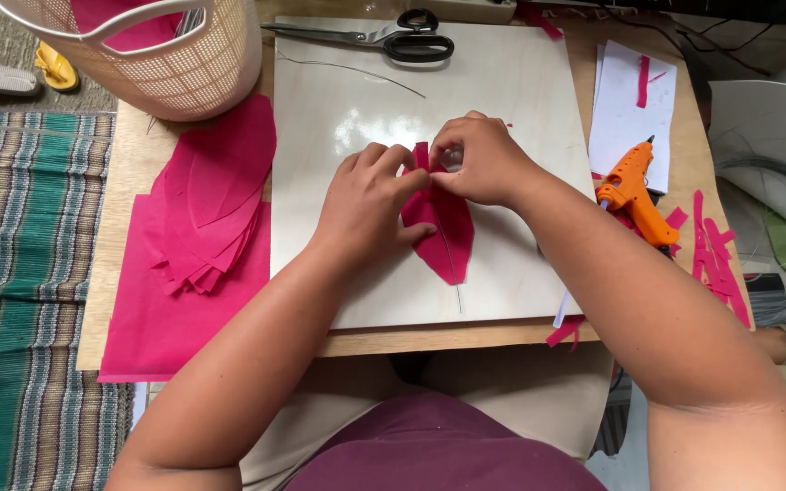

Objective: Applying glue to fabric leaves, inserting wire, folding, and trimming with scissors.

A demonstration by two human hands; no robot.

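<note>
Head view: left hand [366, 205] and right hand [479, 159] meeting, pinching the top of a pink petal [443, 232] lying mid-board [502, 82]. Wire [457, 293] poking toward the board's near edge. Scissors [384, 38] lying at the far edge, glue gun [634, 193] off the right edge, petal stack [216, 195] overhanging the left.

My one head camera looks steeply down, close over the pale work board [502, 82] before me
</note>
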